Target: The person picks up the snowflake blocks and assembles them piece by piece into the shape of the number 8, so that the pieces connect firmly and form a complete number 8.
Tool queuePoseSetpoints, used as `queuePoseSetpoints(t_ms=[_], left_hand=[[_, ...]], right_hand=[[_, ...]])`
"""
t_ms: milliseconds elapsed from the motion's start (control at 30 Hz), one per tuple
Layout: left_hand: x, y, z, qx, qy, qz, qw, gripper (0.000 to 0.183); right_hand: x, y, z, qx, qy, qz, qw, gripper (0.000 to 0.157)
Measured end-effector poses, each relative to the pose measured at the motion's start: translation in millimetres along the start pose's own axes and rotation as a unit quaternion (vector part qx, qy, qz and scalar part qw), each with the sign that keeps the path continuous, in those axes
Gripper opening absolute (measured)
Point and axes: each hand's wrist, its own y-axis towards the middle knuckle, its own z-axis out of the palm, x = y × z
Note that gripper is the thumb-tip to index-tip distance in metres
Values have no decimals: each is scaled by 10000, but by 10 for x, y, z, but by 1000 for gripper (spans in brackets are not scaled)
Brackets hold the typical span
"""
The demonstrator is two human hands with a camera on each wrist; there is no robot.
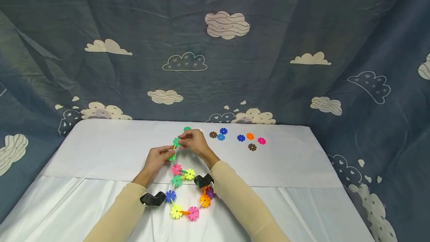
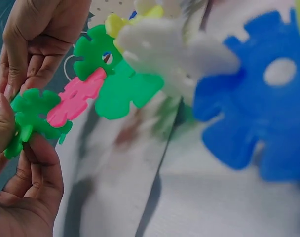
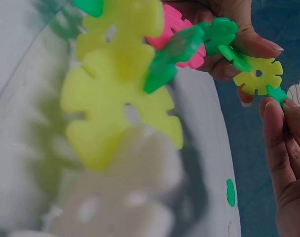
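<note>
My left hand [image 1: 158, 161] pinches a green snowflake disc [image 2: 34, 116] near the upper end of a linked chain of notched plastic discs. From that green disc a yellow disc [image 3: 261, 76] sticks out between the two hands. My right hand [image 1: 195, 142] pinches another green disc [image 1: 176, 142], whose edge meets the yellow one. Below the left hand the chain runs through a pink disc [image 1: 176, 168], a green disc [image 1: 176, 181] and a blue disc [image 1: 170, 196], then curves round past yellow, pink, orange and purple discs. A yellow disc [image 1: 190, 174] branches off inside the curve.
A loose green disc [image 1: 187, 129] lies just beyond my right hand. Farther right on the white table [image 1: 285, 163] are several loose discs, among them a brown disc [image 1: 213, 135], an orange disc [image 1: 250, 136] and a pink disc [image 1: 261, 141]. A dark cloud-patterned curtain [image 1: 268, 85] hangs behind.
</note>
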Motion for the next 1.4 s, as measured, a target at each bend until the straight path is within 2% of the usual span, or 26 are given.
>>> queuePoseSetpoints(t_ms=[233,367,633,833,1067,1267,1333,1400], left_hand=[[24,-18,9,-35,40,-15,10000,35],[33,-28,6,-61,46,-104,9999,35],[49,-41,-23,280,-129,-259,9992,37],[54,-28,-47,501,-175,-158,9985,37],[22,-48,-36,496,-109,-129,9986,34],[49,-57,-26,502,70,-87,9987,30],[82,-56,-39,601,-7,147,9981,27],[78,-62,-37,580,0,159,9982,26]], right_hand=[[-6,5,18,60,-264,84,9996,11],[-10,-14,40,-1,-243,148,9996,10],[-57,-50,50,-143,-287,210,9993,10],[-78,-57,37,-96,-127,253,9996,11],[-105,-44,14,93,-119,504,9986,10],[-98,-50,-16,327,-12,560,9979,11],[-108,-53,-20,378,71,573,9976,11],[-74,-70,-26,419,145,603,9972,11]])
